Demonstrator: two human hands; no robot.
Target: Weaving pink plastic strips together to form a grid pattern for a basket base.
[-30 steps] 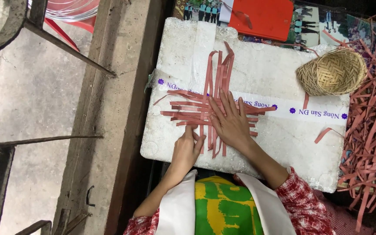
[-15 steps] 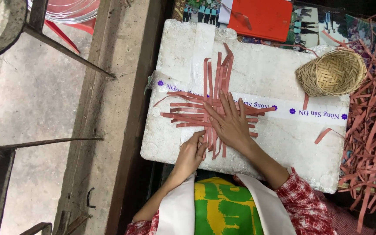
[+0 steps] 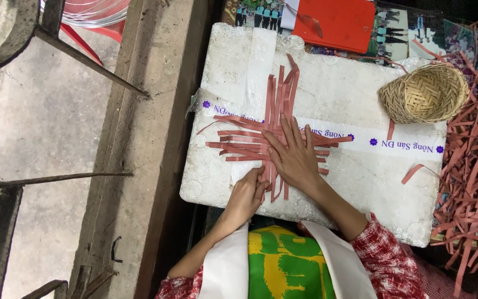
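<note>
At the centre of the frame I see a flat mat of interlaced reddish-brown strips (image 3: 272, 138), some running up and down, others crossing side to side. It lies on a white foam box lid (image 3: 349, 83) with a pale printed tape band across it.

My right hand (image 3: 294, 158) lies flat on the weave, fingers spread apart, pressing the crossing strips down. My left hand (image 3: 244, 196) sits just below and left of it, at the lower ends of the upright strips; its fingers are curled together on a strip end, though I cannot tell how tightly they pinch.

In the upper right of the lid rests a small woven basket (image 3: 424, 94), lying on its side, well apart from the weave. One loose curled strip (image 3: 413, 173) lies right of centre.

Beyond the lid's right edge, a big heap of loose strips (image 3: 477, 177) fills the frame's right side. Along the top edge are a red flat folder (image 3: 336, 22) and printed photographs (image 3: 396, 33).

Left of the lid, a concrete ledge (image 3: 139, 166) runs top to bottom, then grey floor (image 3: 45, 122) with dark metal rods (image 3: 84, 61) in the upper left. The bare foam around the weave gives room to move; the lid's near edge meets my lap.
</note>
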